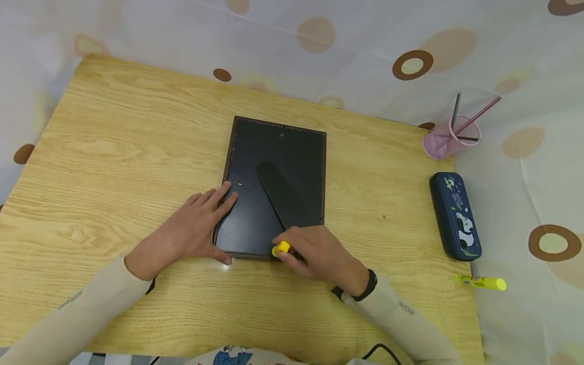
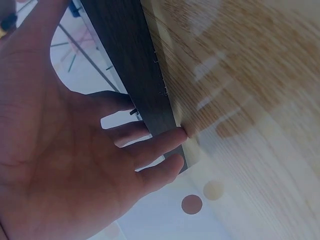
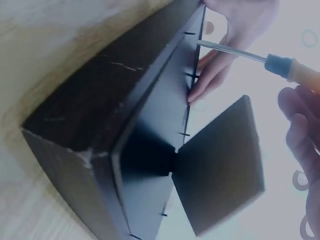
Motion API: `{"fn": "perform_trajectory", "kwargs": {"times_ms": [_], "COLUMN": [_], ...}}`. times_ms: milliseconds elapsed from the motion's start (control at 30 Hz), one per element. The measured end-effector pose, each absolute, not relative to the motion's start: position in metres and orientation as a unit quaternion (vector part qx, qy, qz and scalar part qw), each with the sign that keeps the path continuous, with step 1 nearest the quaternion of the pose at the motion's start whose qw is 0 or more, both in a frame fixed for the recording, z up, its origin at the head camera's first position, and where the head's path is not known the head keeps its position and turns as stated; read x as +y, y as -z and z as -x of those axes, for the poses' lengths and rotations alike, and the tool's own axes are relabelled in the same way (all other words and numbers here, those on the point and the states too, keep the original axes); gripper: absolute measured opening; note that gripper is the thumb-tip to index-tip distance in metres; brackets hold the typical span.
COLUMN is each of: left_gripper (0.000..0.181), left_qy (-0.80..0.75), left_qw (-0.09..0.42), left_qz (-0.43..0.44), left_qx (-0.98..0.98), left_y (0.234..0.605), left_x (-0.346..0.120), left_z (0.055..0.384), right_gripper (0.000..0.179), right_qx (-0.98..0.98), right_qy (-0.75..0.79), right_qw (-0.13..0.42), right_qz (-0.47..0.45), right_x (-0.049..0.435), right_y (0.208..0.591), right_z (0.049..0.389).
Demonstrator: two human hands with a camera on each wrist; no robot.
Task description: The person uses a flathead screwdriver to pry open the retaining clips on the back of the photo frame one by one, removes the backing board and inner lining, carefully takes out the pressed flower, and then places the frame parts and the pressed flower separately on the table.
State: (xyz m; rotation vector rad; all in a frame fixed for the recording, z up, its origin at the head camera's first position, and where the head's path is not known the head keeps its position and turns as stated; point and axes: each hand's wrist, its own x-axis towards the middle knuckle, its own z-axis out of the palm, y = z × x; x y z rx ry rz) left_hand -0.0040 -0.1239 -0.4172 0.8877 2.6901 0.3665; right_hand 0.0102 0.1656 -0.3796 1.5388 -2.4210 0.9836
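A dark picture frame (image 1: 253, 215) lies face down on the table, its black backing up and its stand flap (image 1: 287, 197) raised at a slant. My left hand (image 1: 191, 228) rests against its left side with fingers spread; the left wrist view shows the fingertips touching the dark side edge (image 2: 130, 60). In my right hand (image 1: 324, 251) is a screwdriver with a yellow handle (image 1: 283, 247), held over the near edge. Its metal shaft (image 3: 232, 51) reaches the backing's edge in the right wrist view, close to small metal tabs (image 3: 190, 75). Whether the tip touches a tab, I cannot tell.
To the right stand a pink cup (image 1: 440, 144) holding several pencils, a dark blue pencil case (image 1: 449, 218) with pandas, and a yellow highlighter (image 1: 483, 282). Patterned cloth (image 1: 356, 61) hangs behind the wooden table (image 1: 137, 137). A black cable (image 1: 383, 347) shows at the front edge.
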Motion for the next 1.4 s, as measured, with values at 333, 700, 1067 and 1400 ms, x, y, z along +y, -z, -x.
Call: {"fn": "perform_trajectory", "kwargs": {"times_ms": [333, 700, 1067, 1400], "left_gripper": [0.136, 0.136, 0.136, 0.135], "left_qy": [-0.141, -0.152, -0.155, -0.157], "left_qw": [0.147, 0.146, 0.141, 0.145], "left_qz": [-0.303, -0.297, -0.299, -0.292], "left_qx": [0.931, 0.931, 0.931, 0.932], "left_y": [0.417, 0.419, 0.422, 0.421], "left_x": [-0.123, -0.123, -0.122, -0.121], "left_z": [0.003, 0.0, 0.0, 0.0], "right_gripper": [0.043, 0.025, 0.039, 0.059], "right_qx": [-0.802, -0.864, -0.925, -0.962], "right_qy": [-0.446, -0.482, -0.36, -0.269], "right_qw": [0.114, -0.012, -0.051, -0.023], "right_qz": [-0.38, -0.146, -0.108, -0.05], "right_x": [0.199, 0.258, 0.285, 0.326], "right_y": [0.374, 0.348, 0.359, 0.391], "right_z": [0.018, 0.067, 0.094, 0.126]}}
